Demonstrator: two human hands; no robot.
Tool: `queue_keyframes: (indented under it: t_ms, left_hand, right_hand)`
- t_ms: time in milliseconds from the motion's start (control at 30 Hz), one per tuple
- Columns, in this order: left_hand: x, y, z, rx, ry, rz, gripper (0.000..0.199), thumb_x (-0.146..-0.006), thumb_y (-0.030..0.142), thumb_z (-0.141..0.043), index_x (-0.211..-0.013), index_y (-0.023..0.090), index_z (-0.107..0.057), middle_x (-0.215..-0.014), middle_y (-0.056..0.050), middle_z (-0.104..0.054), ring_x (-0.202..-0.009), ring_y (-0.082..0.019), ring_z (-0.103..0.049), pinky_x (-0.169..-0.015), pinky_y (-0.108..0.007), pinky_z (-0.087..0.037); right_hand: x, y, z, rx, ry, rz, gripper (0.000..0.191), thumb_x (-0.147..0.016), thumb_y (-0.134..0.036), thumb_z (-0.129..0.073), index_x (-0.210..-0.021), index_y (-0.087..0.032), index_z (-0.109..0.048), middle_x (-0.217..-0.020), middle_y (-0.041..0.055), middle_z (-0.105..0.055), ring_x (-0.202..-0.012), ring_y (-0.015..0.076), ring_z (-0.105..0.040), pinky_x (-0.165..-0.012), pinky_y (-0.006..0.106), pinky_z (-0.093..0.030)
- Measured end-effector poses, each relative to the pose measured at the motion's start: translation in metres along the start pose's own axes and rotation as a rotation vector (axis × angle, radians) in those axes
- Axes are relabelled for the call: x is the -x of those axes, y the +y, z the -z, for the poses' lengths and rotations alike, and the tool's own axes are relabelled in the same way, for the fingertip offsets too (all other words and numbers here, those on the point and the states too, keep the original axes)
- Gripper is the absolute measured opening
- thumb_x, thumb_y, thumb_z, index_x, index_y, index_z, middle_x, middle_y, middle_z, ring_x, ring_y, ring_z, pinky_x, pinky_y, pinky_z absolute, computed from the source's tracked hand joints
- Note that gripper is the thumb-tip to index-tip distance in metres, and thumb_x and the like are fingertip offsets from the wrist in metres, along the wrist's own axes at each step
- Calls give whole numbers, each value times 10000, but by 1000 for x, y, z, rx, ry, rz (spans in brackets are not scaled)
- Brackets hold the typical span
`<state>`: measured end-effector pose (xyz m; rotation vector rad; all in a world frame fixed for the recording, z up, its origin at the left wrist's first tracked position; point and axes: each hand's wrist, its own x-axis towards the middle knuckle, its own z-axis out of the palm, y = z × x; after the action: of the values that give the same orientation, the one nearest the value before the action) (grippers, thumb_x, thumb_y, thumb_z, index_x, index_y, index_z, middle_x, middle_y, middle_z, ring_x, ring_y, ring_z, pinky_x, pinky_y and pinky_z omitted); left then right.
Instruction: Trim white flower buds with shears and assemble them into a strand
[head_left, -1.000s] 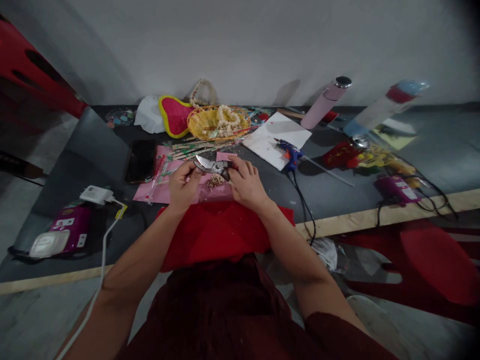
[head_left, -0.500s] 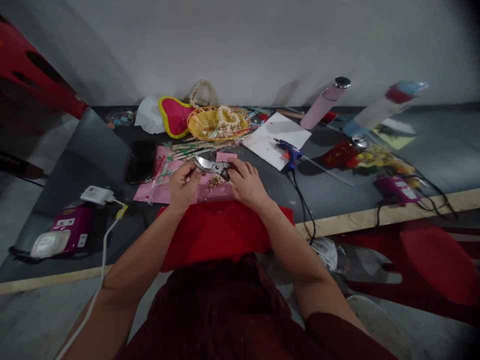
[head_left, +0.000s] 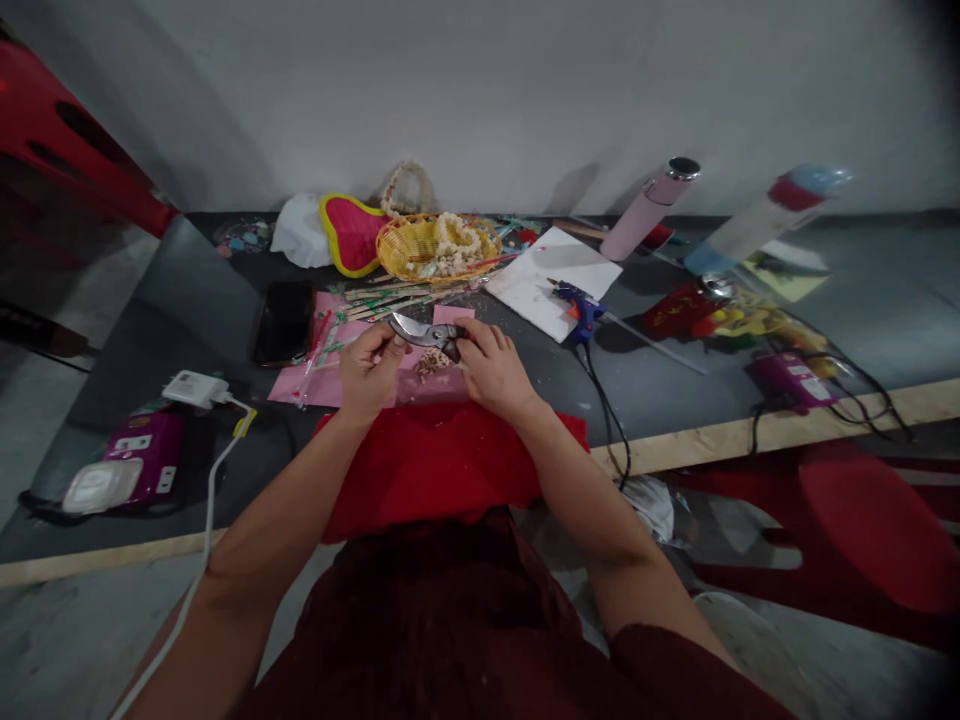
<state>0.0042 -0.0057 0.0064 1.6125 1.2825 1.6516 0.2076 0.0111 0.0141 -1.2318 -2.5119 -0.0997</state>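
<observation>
My right hand (head_left: 496, 370) is wrapped round the handles of metal pruning shears (head_left: 424, 333), whose blades point left. At the blade end, the fingers of my left hand (head_left: 369, 372) are pinched together; what they hold, if anything, is too small to make out. Below the shears, a small pile of beige bits (head_left: 432, 364) lies on pink paper (head_left: 405, 388). Thin sticks with green and red parts (head_left: 390, 295) lie behind my hands. A red cloth (head_left: 442, 465) hangs at the table edge under my wrists.
A yellow basket (head_left: 401, 250) stands behind the sticks. A black phone (head_left: 285, 322) lies left. On the right are a blue glue gun (head_left: 581, 308) by white paper (head_left: 529, 295), a pink flask (head_left: 651, 210) and a red can (head_left: 682, 308). A purple power strip (head_left: 142, 460) is front left.
</observation>
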Motion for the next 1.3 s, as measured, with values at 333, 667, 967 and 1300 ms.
queue_keyframes:
  t_ms: [333, 667, 967, 1300]
  left_hand:
    - [1, 6, -1, -21, 1, -3, 234, -855, 395, -596, -876, 178, -680, -737, -19, -666, -658, -113, -584, -615, -233, -444]
    - [2, 12, -2, -145, -29, -60, 202, -866, 358, -583, -861, 185, -687, -736, -21, -668, -660, -119, -573, -635, -247, -453]
    - [3, 5, -4, -217, -108, -88, 188, -873, 328, -571, -928, 195, -692, -803, -33, -694, -731, -137, -605, -703, -265, -472]
    - [4, -1, -7, -314, -162, -22, 204, -876, 286, -548, -1023, 218, -672, -899, -40, -706, -845, -170, -634, -745, -285, -482]
  right_hand:
    - [0, 11, 1, -14, -3, -147, 322, -886, -196, -428, -1181, -193, -559, -1423, 92, -426, -1152, 308, -440, -896, 459, -429]
    - [6, 43, -1, -6, -135, -503, 308, -853, -305, -552, -1148, -222, -588, -1339, 91, -487, -1124, 296, -489, -862, 432, -481]
    - [6, 41, 1, -20, -28, -547, 259, -859, -339, -560, -1085, -233, -628, -1233, 99, -582, -1128, 333, -464, -854, 492, -443]
    - [-2, 20, -16, -400, -10, 73, 241, -855, -114, -471, -991, -184, -657, -1030, 51, -683, -995, 193, -559, -943, 345, -381]
